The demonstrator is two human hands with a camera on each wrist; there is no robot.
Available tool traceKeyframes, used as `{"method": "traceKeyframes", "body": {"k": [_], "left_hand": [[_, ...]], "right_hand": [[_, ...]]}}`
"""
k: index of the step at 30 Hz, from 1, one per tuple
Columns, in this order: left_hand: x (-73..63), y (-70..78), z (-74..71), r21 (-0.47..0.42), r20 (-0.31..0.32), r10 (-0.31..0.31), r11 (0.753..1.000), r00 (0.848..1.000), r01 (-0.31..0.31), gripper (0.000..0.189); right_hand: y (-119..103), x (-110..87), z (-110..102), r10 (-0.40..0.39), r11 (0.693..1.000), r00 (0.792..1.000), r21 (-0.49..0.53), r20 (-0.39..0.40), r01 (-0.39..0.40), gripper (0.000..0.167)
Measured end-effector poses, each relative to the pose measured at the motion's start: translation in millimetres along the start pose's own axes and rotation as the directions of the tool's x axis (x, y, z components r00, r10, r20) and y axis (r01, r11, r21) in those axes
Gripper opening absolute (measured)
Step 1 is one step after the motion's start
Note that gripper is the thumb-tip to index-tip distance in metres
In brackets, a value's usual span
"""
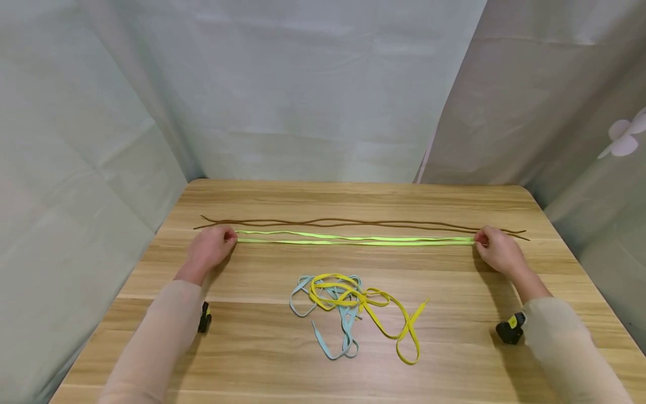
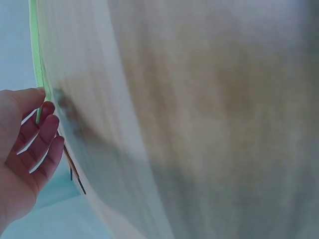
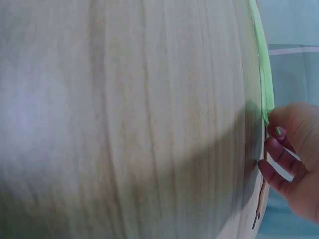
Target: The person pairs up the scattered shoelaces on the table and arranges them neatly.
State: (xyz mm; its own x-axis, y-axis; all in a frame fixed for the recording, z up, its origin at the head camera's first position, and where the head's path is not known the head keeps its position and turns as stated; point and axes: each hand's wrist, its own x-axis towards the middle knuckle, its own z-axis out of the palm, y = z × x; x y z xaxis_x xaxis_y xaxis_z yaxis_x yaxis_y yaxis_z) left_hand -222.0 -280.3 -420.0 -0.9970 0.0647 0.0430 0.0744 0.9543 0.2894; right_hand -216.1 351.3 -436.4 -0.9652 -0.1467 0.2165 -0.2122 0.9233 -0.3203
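A neon green shoelace stretches across the table in two nearly parallel strands. At its left end my left hand pinches it between thumb and forefinger; in the left wrist view the green lace runs up from those fingertips. My right hand pinches the other end, and a short green tip pokes out between the fingers in the right wrist view. Just behind lies a brown lace, also in two long strands, its ends reaching past both hands.
Nearer the front, a yellow lace lies loosely looped over a tangled light blue lace on the wooden table. Pale curtains hang behind the table and at its sides. A black wrist device sits at the right sleeve.
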Motion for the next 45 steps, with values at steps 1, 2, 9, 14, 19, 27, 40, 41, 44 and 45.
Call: {"method": "traceKeyframes", "body": {"k": [1,2,9,14,19,27,40,41,44,45], "left_hand": [[1.4,0.7,-0.4,0.001,0.003,-0.004,1.000,1.000,0.004,0.012],[2.9,1.0,-0.8,0.005,0.008,-0.004,1.000,1.000,0.004,0.012],[9.0,4.7,-2.0,0.035,0.011,-0.017,0.999,1.000,0.016,0.012],[10.3,6.3,0.7,0.036,0.010,-0.031,0.999,0.999,0.030,0.013],[9.7,6.3,3.0,0.037,0.002,-0.045,0.998,0.999,0.045,0.013],[8.9,5.4,2.9,0.028,0.010,-0.054,0.998,0.998,0.054,0.014],[7.6,6.0,6.6,0.001,-0.034,-0.058,0.998,0.998,0.058,0.013],[7.1,6.3,6.5,-0.001,-0.036,-0.056,0.998,0.998,0.056,0.013],[5.3,6.4,5.9,-0.015,-0.037,-0.050,0.999,0.998,0.049,0.013],[4.6,6.4,5.5,-0.020,-0.039,-0.046,0.999,0.998,0.046,0.013]], "right_hand": [[-0.2,0.2,-0.4,0.006,1.000,1.000,-0.002,0.005,-0.006,0.008],[-0.2,0.4,-0.6,0.011,1.000,1.000,-0.005,0.010,-0.011,0.008],[-0.9,1.5,-0.5,0.020,0.999,1.000,-0.031,0.012,-0.019,0.007],[-3.6,1.8,-0.2,0.017,0.999,1.000,-0.036,0.025,-0.016,0.007],[-4.9,2.5,0.5,-0.004,0.999,1.000,-0.049,0.020,0.005,0.007],[-3.6,2.0,4.1,-0.053,0.996,0.997,-0.069,-0.051,0.049,0.006],[-4.2,-0.3,4.9,-0.045,0.995,0.998,-0.089,-0.045,0.041,0.005],[-4.8,-1.1,4.1,-0.040,0.995,0.998,-0.092,-0.039,0.036,0.006],[-7.1,-3.5,1.9,-0.042,0.994,0.999,-0.104,-0.033,0.038,0.007],[-8.2,-4.6,1.0,-0.049,0.993,0.998,-0.107,-0.036,0.045,0.008]]}}
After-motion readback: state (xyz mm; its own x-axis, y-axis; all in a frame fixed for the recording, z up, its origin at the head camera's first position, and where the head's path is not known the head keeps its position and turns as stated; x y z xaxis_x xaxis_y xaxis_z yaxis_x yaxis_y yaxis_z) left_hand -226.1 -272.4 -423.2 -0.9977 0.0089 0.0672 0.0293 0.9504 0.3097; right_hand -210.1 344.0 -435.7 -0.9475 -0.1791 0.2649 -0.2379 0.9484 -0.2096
